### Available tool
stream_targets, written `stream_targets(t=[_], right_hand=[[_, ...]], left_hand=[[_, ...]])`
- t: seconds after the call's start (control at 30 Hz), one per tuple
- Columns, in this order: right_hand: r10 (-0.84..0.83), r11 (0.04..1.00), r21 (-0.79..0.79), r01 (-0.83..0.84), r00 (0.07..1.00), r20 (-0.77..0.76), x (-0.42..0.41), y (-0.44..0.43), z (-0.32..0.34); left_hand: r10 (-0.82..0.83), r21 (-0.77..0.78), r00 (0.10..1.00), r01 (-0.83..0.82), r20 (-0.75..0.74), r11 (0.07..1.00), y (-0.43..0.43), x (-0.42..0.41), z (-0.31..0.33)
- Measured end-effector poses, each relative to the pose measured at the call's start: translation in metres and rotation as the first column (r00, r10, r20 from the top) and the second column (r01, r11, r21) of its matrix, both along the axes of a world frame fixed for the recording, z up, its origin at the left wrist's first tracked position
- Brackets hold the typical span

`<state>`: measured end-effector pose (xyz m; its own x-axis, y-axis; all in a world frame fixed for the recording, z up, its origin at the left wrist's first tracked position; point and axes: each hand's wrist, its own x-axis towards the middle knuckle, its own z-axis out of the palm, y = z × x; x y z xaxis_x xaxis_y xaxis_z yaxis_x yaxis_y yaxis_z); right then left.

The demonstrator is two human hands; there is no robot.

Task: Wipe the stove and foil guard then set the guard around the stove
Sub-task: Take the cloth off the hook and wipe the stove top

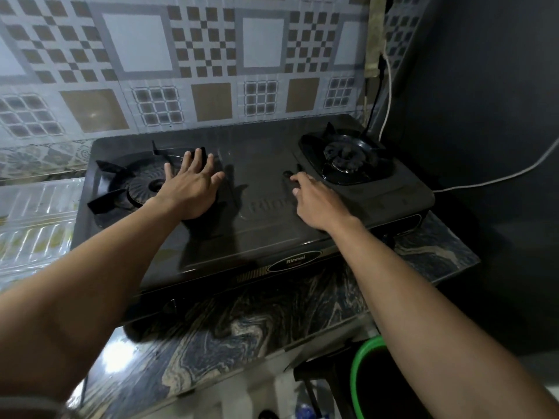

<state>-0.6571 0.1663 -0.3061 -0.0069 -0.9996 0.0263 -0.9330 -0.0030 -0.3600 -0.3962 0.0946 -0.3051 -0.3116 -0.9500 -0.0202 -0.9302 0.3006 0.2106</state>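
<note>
A black two-burner stove (260,225) sits on a marbled counter. My left hand (190,189) lies flat with spread fingers and presses a black cloth (198,220) onto the stove top, just right of the left burner (145,186). My right hand (314,201) rests on the stove top, its loosely bent fingers touching the front-left corner of the right burner's pot support (344,158). A ribbed silvery foil guard (39,222) lies to the left of the stove, apart from both hands.
A patterned tiled wall (187,65) rises right behind the stove. A dark wall stands at the right, where a white cable (496,179) and a black cable run down. A green-rimmed bucket (360,370) stands below the counter's front edge (211,367).
</note>
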Motion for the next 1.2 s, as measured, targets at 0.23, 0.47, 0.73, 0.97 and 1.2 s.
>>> stream_targets(t=[0.23, 0.47, 0.73, 0.97, 1.2], right_hand=[[-0.122, 0.992, -0.003, 0.122, 0.992, 0.002, -0.029, 0.008, -0.004], [0.015, 0.998, -0.062, -0.017, 0.999, -0.037, 0.015, 0.024, -0.006], [0.399, 0.908, -0.123, -0.4, 0.916, -0.033, 0.108, 0.047, -0.014], [0.376, 0.923, -0.053, -0.382, 0.921, -0.103, 0.077, 0.059, -0.011], [0.198, 0.98, 0.01, -0.198, 0.97, -0.138, 0.051, 0.067, -0.006]], left_hand=[[0.032, 0.034, 0.999, -0.031, -0.02, 0.999, -0.001, 0.002, -0.003], [0.017, 0.06, 0.998, -0.013, -0.061, 0.998, -0.001, 0.004, -0.001], [0.024, 0.069, 0.998, -0.02, -0.05, 0.997, -0.001, 0.003, 0.0], [0.036, 0.071, 0.999, -0.034, -0.03, 0.997, -0.001, 0.0, 0.002], [0.024, 0.055, 0.999, -0.026, 0.042, 0.998, 0.004, -0.003, 0.006]])
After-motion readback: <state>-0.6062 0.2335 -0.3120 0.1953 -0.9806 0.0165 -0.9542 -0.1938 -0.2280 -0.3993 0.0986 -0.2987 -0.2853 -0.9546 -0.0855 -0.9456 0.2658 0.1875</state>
